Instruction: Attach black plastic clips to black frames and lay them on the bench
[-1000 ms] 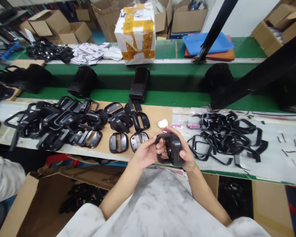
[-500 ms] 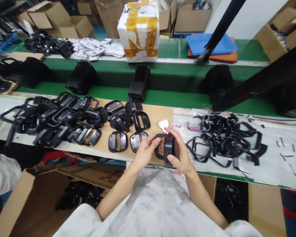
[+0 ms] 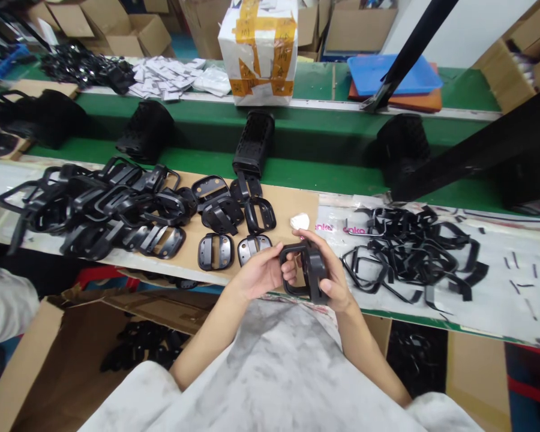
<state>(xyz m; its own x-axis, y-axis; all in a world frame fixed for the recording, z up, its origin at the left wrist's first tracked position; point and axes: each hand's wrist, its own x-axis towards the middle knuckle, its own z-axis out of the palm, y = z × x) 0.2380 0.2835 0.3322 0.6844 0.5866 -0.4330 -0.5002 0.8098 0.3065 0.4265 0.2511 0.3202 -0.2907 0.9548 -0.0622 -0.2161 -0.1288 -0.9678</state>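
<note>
Both my hands grip one black plastic handle part (image 3: 306,270) just above the near edge of the bench. My left hand (image 3: 258,273) is closed on its left side, fingers hooked through the opening. My right hand (image 3: 333,276) wraps round its right side, thumb on the lower edge. Right beside the part, to the left, two flat black plates (image 3: 215,251) lie on a cardboard sheet (image 3: 288,207). A small white lump (image 3: 299,221) sits just beyond my hands.
A heap of black handle parts (image 3: 94,207) covers the bench's left. Thin black trimmed frames (image 3: 414,252) pile up at the right. Black housings (image 3: 254,144) stand on the green conveyor (image 3: 324,174). An open carton (image 3: 72,360) with parts sits below left. Another person's sleeve (image 3: 2,303) shows far left.
The black part has been turned in my hands from edge-on back to showing its opening. My left fingers have hooked through it again. The view has tilted slightly.
</note>
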